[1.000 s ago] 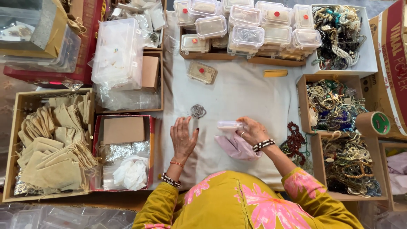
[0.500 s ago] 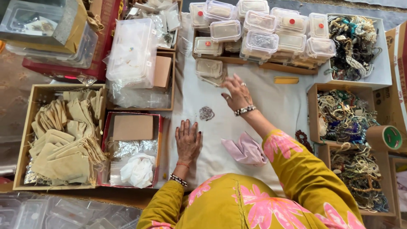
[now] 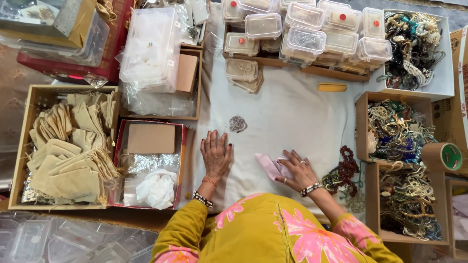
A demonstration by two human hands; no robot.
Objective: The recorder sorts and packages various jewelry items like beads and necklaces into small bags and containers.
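Observation:
My left hand (image 3: 215, 155) lies flat with fingers spread on the white cloth (image 3: 292, 117). A small silvery jewellery piece (image 3: 238, 123) rests on the cloth just beyond its fingertips. My right hand (image 3: 298, 170) rests on a pale pink cloth (image 3: 269, 165), fingers pressing its right part. A clear lidded plastic box (image 3: 242, 70) sits farther up the cloth, with flat lids under it.
Stacked clear boxes (image 3: 312, 34) line the far edge. Cardboard trays of beaded necklaces (image 3: 397, 131) stand on the right, with a tape roll (image 3: 444, 157). On the left stand a tray of beige drawstring pouches (image 3: 68, 146) and a red box (image 3: 151, 165). A yellow flat item (image 3: 332, 87) lies on the cloth.
My right hand reached up to the clear box half a second ago, then came back down onto the pink cloth. My left hand stayed flat.

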